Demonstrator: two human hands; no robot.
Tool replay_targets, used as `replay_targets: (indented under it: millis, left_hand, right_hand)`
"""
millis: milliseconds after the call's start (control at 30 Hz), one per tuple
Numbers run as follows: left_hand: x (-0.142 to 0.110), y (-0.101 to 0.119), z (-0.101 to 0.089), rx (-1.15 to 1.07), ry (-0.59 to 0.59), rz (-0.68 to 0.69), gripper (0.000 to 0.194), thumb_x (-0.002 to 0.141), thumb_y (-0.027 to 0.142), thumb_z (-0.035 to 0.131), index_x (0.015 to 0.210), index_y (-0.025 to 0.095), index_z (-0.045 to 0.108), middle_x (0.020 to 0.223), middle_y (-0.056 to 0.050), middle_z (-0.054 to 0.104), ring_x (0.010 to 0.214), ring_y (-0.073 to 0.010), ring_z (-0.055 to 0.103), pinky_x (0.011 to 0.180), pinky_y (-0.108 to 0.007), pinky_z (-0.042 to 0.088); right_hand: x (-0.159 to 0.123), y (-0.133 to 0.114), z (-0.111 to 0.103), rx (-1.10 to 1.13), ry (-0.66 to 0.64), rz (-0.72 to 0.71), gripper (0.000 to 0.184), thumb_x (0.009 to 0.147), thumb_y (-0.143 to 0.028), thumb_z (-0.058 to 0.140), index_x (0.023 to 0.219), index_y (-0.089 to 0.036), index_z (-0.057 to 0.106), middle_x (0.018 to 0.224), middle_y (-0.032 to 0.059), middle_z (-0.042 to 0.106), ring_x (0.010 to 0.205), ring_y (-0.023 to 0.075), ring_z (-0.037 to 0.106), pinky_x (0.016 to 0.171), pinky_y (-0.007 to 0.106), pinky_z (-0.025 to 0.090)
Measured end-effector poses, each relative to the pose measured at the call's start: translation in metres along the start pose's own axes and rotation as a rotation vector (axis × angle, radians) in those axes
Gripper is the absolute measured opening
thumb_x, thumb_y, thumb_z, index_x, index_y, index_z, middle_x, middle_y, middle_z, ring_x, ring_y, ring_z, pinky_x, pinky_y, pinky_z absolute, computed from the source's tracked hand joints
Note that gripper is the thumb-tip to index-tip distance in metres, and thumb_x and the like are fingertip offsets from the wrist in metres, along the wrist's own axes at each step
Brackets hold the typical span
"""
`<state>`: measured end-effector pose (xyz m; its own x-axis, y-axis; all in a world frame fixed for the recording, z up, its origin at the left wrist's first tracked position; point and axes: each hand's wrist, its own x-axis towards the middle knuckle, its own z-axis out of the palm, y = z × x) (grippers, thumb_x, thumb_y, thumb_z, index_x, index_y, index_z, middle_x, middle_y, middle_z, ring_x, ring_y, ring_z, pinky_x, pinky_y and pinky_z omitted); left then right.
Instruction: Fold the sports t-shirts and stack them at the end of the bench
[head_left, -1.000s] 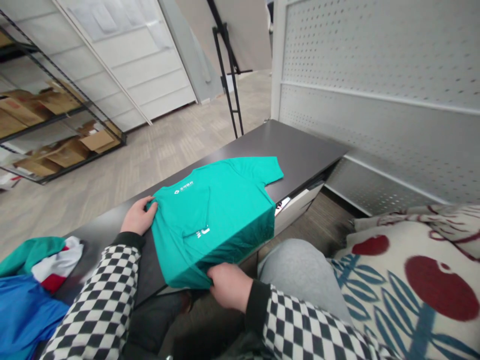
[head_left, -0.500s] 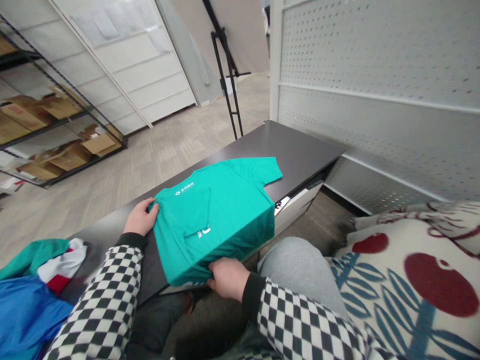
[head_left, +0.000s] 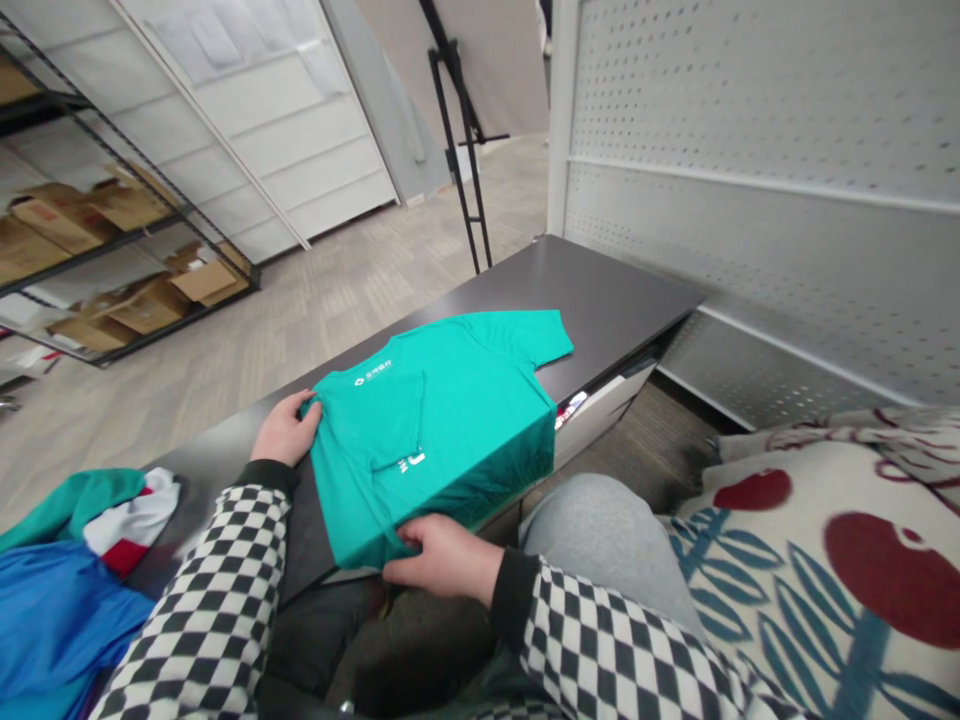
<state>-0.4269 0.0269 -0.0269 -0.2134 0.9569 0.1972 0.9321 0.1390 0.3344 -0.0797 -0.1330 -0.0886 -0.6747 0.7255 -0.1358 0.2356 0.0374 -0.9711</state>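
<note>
A teal T-shirt (head_left: 442, 420) with small white print lies spread on a dark tabletop (head_left: 585, 290), its near part hanging over the table's front edge. My left hand (head_left: 285, 430) pinches the shirt's left corner on the tabletop. My right hand (head_left: 439, 555) grips the shirt's hanging lower edge at the table's front, fingers curled into the cloth. Both arms wear black-and-white checked sleeves.
A pile of blue, teal, red and white clothes (head_left: 67, 570) lies at the table's left end. A patterned cushion (head_left: 825, 560) sits at right beside my grey-trousered knee (head_left: 600, 530). A white perforated panel (head_left: 750, 150) backs the table. Shelves with cardboard boxes (head_left: 112, 250) stand far left.
My right hand has slid a little left along the shirt's hanging lower edge and gathered it. My left hand has stayed at the shirt's corner.
</note>
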Motion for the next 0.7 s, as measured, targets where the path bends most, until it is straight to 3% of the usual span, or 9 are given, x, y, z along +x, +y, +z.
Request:
replay_targets:
  millis: [100,233,500,700]
  left_hand:
    - [-0.001,0.002,-0.001,0.0,-0.003,-0.007,0.061,0.101,0.057,0.055,0.144,0.018,0.074,0.159,-0.016,0.069,0.15,-0.0364,0.062,0.132,-0.05,0.046]
    - [-0.002,0.003,-0.001,-0.005,-0.002,-0.009,0.059,0.101,0.056,0.055,0.143,0.019,0.074,0.159,-0.015,0.069,0.15,-0.0356,0.062,0.133,-0.049,0.045]
    - [-0.001,0.001,0.001,-0.006,0.002,0.002,0.062,0.101,0.056,0.055,0.144,0.016,0.074,0.158,-0.016,0.069,0.15,-0.0359,0.062,0.132,-0.05,0.046]
    - [-0.001,0.001,0.002,0.001,0.015,0.02,0.062,0.101,0.055,0.055,0.144,0.014,0.075,0.158,-0.017,0.07,0.149,-0.0356,0.063,0.132,-0.049,0.045]
  right_hand:
    - [0.0,0.0,0.004,0.149,0.008,0.038,0.024,0.091,-0.039,0.085,0.081,-0.018,0.077,0.069,-0.006,0.065,0.066,0.0129,0.053,0.062,0.026,0.036]
    - [-0.003,-0.002,0.004,0.132,0.026,0.099,0.039,0.087,-0.042,0.088,0.064,-0.019,0.066,0.056,-0.008,0.049,0.059,0.011,0.042,0.058,0.027,0.03]
    - [-0.004,-0.005,0.004,0.202,-0.023,0.043,0.022,0.089,-0.033,0.081,0.075,-0.018,0.073,0.063,-0.007,0.057,0.066,0.0123,0.047,0.064,0.026,0.035]
    - [-0.006,-0.011,0.002,0.208,-0.044,0.072,0.051,0.1,-0.047,0.074,0.064,-0.02,0.052,0.058,-0.0083,0.039,0.062,0.0102,0.035,0.06,0.027,0.026]
